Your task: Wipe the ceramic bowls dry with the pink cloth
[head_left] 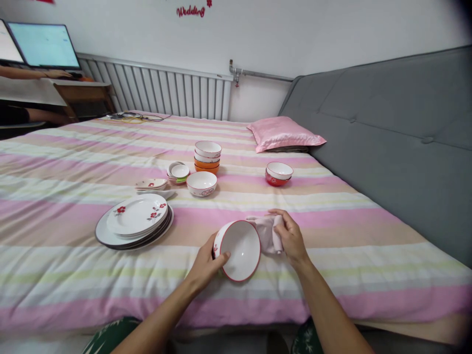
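My left hand [207, 263] grips a white bowl [241, 250] with a red rim, its thumb over the inner edge and its fingers hidden behind. The bowl is tilted so that its inside faces me. At the bowl's right side, my right hand [291, 237] is closed on a pale pinkish cloth [268, 233]. The cloth hangs close to the rim; whether it touches the bowl I cannot tell. Nearest beyond my hands is a single white bowl [202, 184], upright on the bed. To the right stand two nested bowls [279, 173], the lower one red.
On the striped bed [350, 255], a stack of plates [134, 216] lies left. Behind it are small dishes [151, 184], little bowls [179, 172] and stacked bowls [207, 157]. A pink pillow [283, 132] rests by the grey headboard [387, 123]. Another person's arm [29, 73] reaches across a desk.
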Action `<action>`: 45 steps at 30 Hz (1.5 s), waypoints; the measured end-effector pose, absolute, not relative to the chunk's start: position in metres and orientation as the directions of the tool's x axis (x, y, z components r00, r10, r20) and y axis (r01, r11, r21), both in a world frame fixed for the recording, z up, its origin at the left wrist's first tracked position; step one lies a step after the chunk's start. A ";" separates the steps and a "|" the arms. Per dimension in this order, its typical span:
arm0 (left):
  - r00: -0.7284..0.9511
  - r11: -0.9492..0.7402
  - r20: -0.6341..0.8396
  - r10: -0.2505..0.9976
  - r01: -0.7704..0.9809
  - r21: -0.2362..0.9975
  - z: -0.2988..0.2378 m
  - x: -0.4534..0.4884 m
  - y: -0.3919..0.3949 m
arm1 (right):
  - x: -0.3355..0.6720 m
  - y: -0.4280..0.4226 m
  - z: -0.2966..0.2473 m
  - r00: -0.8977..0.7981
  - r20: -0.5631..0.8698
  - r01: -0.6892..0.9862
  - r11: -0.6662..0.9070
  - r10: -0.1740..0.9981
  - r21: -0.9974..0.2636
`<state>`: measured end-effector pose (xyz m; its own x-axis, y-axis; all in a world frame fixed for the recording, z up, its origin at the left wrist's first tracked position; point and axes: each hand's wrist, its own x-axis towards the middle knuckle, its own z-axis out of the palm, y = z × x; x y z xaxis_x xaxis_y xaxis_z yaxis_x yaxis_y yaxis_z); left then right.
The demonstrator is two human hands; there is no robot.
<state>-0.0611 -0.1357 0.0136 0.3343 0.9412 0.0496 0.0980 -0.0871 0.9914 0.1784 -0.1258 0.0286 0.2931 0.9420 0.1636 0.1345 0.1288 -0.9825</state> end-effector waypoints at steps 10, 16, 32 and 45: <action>0.320 -0.064 0.022 0.947 0.122 0.990 0.020 -0.059 -0.138 | 0.175 -0.127 0.024 0.218 0.140 0.199 0.096 0.966 -0.975; 0.319 -0.056 0.015 0.948 0.119 0.991 0.019 -0.059 -0.138 | 0.178 -0.128 0.024 0.178 0.170 0.337 0.102 0.969 -0.936; 0.322 -0.084 0.043 0.946 0.113 0.990 0.014 -0.060 -0.137 | 0.199 -0.122 0.028 0.222 0.539 0.477 0.391 0.813 -0.787; 0.325 -0.094 0.063 0.943 0.081 0.992 0.016 -0.061 -0.137 | 0.185 -0.142 0.045 -0.161 0.267 -0.138 0.246 0.950 -0.959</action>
